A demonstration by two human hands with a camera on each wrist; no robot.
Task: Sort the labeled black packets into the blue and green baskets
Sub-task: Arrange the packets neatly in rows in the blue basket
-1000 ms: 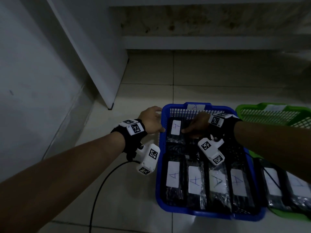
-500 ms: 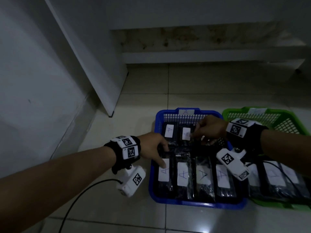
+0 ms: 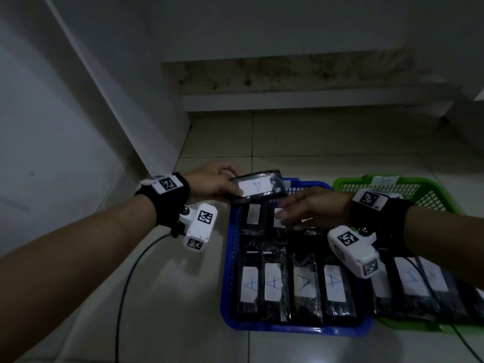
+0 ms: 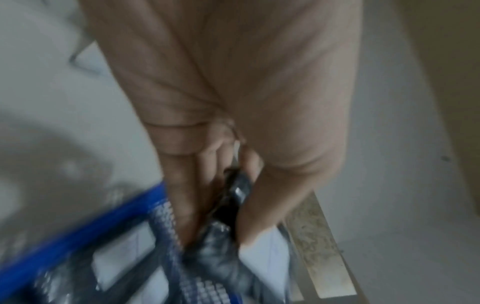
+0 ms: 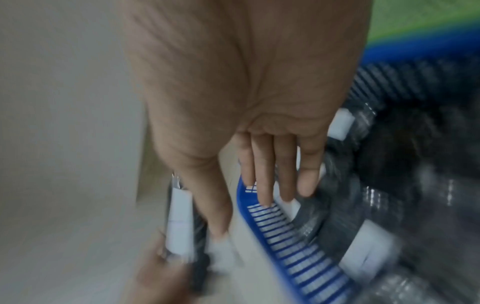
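My left hand [image 3: 222, 183] pinches one end of a black packet [image 3: 258, 186] with a white label marked A and holds it level above the far left corner of the blue basket [image 3: 227, 258]. In the left wrist view the fingers [image 4: 182, 205] and thumb clamp the packet [image 4: 233, 197]. My right hand [image 3: 296, 213] hovers over the basket's far row with its fingers [image 5: 265, 174] straight and nothing in them. Several A-labelled packets [image 3: 272, 282] lie in the blue basket. The green basket [image 3: 429, 195] to the right holds more labelled packets [image 3: 411, 279].
A white wall panel [image 3: 117, 100] leans at the left. A low ledge [image 3: 301, 100] runs along the back. A black cable [image 3: 131, 271] curls over the tiled floor left of the blue basket.
My left hand has taken a packet from the blue basket's left side and lifted it above the far rim. My right hand has stayed over the far row, its fingers now straight.
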